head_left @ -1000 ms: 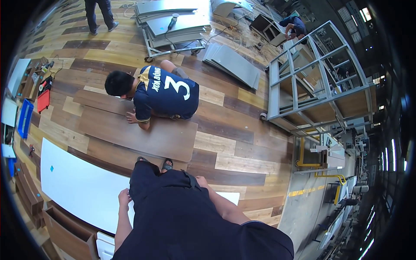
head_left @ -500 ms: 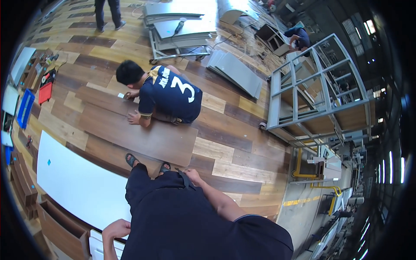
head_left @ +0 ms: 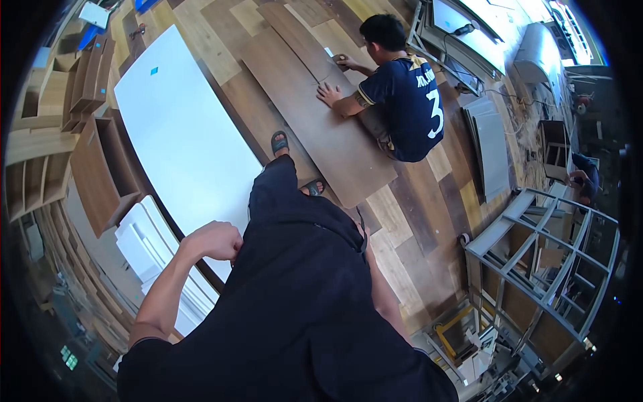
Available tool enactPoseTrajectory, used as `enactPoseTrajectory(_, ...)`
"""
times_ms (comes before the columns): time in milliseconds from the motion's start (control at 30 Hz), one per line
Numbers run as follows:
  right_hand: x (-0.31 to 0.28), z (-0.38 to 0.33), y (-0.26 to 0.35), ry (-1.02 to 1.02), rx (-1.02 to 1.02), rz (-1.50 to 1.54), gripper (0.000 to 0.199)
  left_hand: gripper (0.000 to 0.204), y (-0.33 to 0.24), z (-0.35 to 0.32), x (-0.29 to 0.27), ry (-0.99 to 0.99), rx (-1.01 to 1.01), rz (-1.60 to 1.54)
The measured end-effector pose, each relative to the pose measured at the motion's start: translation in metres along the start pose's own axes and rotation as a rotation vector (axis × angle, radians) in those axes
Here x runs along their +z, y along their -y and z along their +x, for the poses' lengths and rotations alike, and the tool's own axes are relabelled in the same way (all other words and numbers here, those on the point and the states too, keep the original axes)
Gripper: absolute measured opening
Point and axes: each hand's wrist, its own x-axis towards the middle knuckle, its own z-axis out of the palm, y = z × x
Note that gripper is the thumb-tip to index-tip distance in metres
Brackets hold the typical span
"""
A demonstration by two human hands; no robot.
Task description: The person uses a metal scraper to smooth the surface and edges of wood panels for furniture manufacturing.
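Note:
My left hand [head_left: 216, 240], fingers curled in, is beside my dark clothing, above the near end of a large white panel [head_left: 184, 114]; whatever its fingers may hold is hidden. My right hand [head_left: 362, 236] is mostly hidden behind my dark shirt [head_left: 301, 295], close to a thin dark strap [head_left: 362, 220]; its fingers do not show. In front of my sandalled feet lies a wide brown wood panel [head_left: 328, 127]. A co-worker [head_left: 408, 94] crouches at its right side, one hand flat on it and the other by a small white piece near a narrower brown board [head_left: 291, 40].
An open brown box-like carcass [head_left: 107, 167] and stacked white panels [head_left: 151, 248] stand to my left, with brown shelving [head_left: 40, 167] beyond. To the right are grey sheets [head_left: 489, 147] and a metal frame rack [head_left: 542, 248]. A loaded cart [head_left: 455, 40] stands at far right.
My view has swung left, so the co-worker and panels appear farther right and higher. My left hand has come up beside my clothing; my right hand has become mostly hidden.

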Motion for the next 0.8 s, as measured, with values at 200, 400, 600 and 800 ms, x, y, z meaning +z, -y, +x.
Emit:
enactPoseTrajectory(200, -0.001, -0.005, -0.038, -0.051, 0.043, 0.066, 0.042, 0.016, 0.0, 0.013, 0.0, 0.018, 0.001, 0.109)
enactPoseTrajectory(400, -0.01, 0.03, -0.131, -0.097, 0.117, 0.095, 0.041, 0.014, -0.001, 0.02, 0.002, -0.039, 0.053, 0.093)
enactPoseTrajectory(600, 0.012, 0.035, -0.075, -0.031, 0.11, -0.004, 0.037, 0.013, 0.005, 0.016, 0.021, -0.102, 0.0, 0.019)
enactPoseTrajectory(800, -0.011, 0.036, -0.161, -0.079, 0.091, 0.087, 0.038, 0.014, 0.001, 0.03, -0.002, -0.053, 0.099, 0.096)
